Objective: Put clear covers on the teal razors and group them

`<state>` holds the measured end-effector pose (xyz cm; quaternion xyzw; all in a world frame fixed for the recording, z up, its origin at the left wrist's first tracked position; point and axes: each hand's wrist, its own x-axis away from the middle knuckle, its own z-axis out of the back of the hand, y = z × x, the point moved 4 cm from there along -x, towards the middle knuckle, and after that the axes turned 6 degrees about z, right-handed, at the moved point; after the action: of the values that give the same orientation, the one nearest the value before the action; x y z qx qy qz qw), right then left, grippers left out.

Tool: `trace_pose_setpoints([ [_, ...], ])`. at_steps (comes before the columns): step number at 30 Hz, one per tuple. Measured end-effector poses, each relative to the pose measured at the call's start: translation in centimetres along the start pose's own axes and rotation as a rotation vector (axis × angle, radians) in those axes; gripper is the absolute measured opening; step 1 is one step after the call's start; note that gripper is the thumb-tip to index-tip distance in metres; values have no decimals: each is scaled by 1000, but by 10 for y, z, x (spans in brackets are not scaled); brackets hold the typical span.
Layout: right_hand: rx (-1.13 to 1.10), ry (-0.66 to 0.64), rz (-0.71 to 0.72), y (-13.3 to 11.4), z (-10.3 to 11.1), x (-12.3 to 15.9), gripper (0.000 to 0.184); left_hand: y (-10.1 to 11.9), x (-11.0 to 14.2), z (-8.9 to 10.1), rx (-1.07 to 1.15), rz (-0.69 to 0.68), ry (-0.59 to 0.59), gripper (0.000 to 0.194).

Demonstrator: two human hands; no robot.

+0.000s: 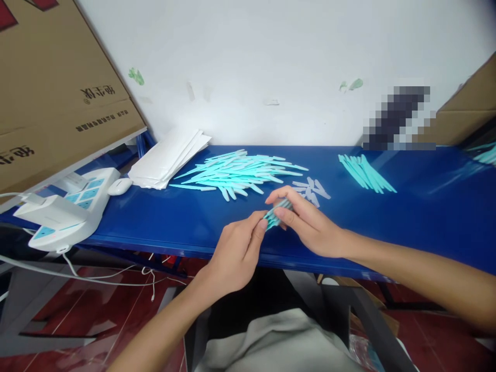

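Between my two hands, over the table's front edge, is a small bundle of mint-green eyebrow razors [274,216]. My left hand [238,250] pinches its left end between thumb and fingers. On the other end, the fingers and thumb of my right hand [310,222] are wrapped round the bundle. Just beyond my right hand lie several loose translucent blade caps [313,191]. A large loose pile of the same razors [240,173] spreads behind my hands, and a smaller, neater group of razors [366,173] lies to the right.
The blue table [426,217] meets a white wall. At the left stand white envelopes [166,157], a white earphone case [120,186] and a power strip [93,206] with plugged chargers and trailing cables. A large cardboard box [65,77] rises at the left edge.
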<state>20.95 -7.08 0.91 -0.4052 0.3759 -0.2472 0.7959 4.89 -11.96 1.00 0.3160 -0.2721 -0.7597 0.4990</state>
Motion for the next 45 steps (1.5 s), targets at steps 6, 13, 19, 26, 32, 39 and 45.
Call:
trace_pose_setpoints([
  [6, 49, 2, 53, -5, -1, 0, 20, 2, -2, 3, 103, 46, -1, 38],
  [13, 40, 26, 75, -6, 1, -1, 18, 3, -2, 1, 23, 20, -31, 28],
  [19, 98, 68, 115, -9, 2, 0, 18, -4, 0, -6, -181, 1, -16, 30],
  [26, -67, 246, 47, 7, 19, -9, 24, -17, -4, 7, -362, 51, 60, 37],
  [32, -2, 531, 86, 25, 76, -16, 31, -23, -4, 12, -337, 65, 88, 40],
  [39, 714, 306, -148, 29, 100, -20, 21, -23, -6, 13, -236, 43, 101, 38],
  [45, 811, 47, -194, 41, 84, -23, 22, -25, -6, 20, 6, 55, 96, 36],
])
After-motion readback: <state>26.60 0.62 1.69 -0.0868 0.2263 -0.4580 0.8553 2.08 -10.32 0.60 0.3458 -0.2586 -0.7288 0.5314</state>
